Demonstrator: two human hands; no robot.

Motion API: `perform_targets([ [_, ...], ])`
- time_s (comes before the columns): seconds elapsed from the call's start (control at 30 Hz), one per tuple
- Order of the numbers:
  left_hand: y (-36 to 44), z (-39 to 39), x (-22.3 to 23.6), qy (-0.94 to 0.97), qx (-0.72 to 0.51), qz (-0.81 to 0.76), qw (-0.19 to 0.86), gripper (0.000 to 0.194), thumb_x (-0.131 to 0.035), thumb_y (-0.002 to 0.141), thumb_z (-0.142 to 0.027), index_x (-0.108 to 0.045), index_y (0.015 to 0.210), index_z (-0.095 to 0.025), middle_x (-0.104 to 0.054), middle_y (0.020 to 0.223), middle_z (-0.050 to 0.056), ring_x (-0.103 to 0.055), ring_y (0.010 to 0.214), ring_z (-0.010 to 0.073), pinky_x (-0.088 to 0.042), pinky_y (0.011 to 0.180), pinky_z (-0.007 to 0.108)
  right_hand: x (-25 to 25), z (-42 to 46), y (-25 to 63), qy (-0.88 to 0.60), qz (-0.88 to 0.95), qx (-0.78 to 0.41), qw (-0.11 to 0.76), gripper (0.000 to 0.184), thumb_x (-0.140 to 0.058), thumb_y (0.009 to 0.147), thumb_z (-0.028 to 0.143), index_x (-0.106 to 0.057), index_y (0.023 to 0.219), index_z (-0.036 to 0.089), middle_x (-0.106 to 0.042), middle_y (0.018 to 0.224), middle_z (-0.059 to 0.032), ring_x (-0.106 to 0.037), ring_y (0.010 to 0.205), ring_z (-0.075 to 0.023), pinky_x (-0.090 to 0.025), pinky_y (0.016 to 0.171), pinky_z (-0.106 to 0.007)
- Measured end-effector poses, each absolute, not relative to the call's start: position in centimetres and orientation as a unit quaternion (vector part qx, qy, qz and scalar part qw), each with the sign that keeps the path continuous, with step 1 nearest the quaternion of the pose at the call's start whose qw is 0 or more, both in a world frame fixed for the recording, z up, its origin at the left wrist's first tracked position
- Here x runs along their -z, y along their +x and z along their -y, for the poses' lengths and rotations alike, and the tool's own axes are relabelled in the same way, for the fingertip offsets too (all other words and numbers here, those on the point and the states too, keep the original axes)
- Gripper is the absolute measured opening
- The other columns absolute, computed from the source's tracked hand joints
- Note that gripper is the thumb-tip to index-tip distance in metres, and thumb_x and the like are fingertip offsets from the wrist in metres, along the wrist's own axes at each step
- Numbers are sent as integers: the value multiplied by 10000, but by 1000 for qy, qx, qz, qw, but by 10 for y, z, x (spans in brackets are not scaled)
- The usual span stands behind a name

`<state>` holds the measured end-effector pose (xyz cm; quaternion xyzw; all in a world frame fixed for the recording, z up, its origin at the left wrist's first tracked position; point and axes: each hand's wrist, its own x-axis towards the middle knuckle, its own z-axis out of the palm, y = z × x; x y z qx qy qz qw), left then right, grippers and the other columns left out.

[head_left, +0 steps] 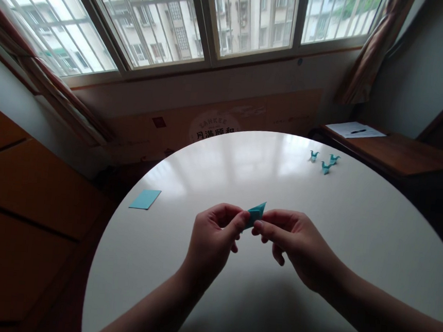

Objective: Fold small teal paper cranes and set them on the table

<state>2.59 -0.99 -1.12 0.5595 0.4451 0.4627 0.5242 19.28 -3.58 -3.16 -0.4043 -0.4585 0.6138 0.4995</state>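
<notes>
A small folded piece of teal paper (257, 211) is held above the round white table (354, 239), near its middle. My left hand (215, 238) pinches its left side between thumb and fingers. My right hand (296, 242) pinches its right side, fingers curled. Only the pointed top of the paper shows; the rest is hidden by my fingers.
Three small teal folded paper figures (324, 162) stand at the table's far right. A flat teal paper stack (144, 199) lies at the table's left edge. A wooden side desk (401, 150) with white paper and a pen (358, 130) stands at right. Windows and curtains lie beyond.
</notes>
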Motion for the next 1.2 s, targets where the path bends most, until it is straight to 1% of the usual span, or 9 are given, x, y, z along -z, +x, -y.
perform_targets([
  [0.13,27,12,11,585,-468,-451,485,206,-773,785,-324,-704,747,-134,-635,580,-3,-519,459,96,-440,377,178,31,35,192,-407,463,-606,502,256,-782,825,412,-809,955,193,-668,781,-59,-559,643,-150,-385,399,-196],
  [0.3,28,13,11,602,-470,-445,468,196,-774,785,-324,-719,754,-138,-648,578,2,-523,455,98,-440,370,173,33,34,193,-413,469,-594,507,243,-769,839,412,-799,935,191,-646,738,-43,-533,609,-137,-380,393,-189],
  [0.47,28,14,10,596,-460,-447,483,206,-769,786,-332,-730,764,-131,-644,584,10,-512,455,95,-432,365,170,34,34,193,-399,464,-599,516,238,-775,834,388,-792,985,206,-680,834,-60,-551,663,-152,-393,397,-187],
  [0.57,27,13,10,591,-441,-452,501,274,-755,797,-396,-738,796,-122,-640,608,23,-516,475,105,-435,364,177,32,34,193,-406,449,-596,528,230,-775,831,401,-787,933,194,-670,789,-55,-543,650,-153,-402,400,-196],
  [0.67,26,12,11,607,-398,-452,519,327,-729,816,-444,-748,835,-119,-630,627,31,-535,518,120,-448,377,179,32,34,192,-419,434,-586,541,220,-782,818,404,-776,860,189,-662,764,-49,-547,646,-154,-406,404,-202],
  [0.77,26,12,12,630,-361,-460,511,276,-736,810,-395,-749,805,-119,-604,597,17,-526,511,114,-451,391,176,33,34,192,-418,441,-575,547,220,-787,812,402,-774,858,187,-669,763,-52,-557,633,-157,-412,401,-211],
  [0.93,26,13,7,633,-349,-473,504,223,-718,815,-333,-737,747,-121,-568,526,-10,-496,440,89,-424,391,169,35,34,194,-413,454,-568,549,212,-778,830,386,-775,907,189,-689,793,-54,-574,631,-156,-422,403,-212],
  [1.1,24,13,2,629,-329,-455,538,253,-701,838,-355,-737,766,-115,-628,582,18,-519,462,97,-424,394,174,36,34,195,-397,452,-581,548,191,-750,863,379,-761,875,188,-675,772,-41,-575,639,-148,-429,416,-200],
  [1.2,24,12,4,623,-330,-455,544,274,-703,844,-368,-733,755,-111,-659,625,33,-507,453,83,-424,401,173,36,34,195,-393,449,-589,545,197,-749,863,380,-752,863,183,-667,776,-42,-574,643,-148,-423,413,-198],
])
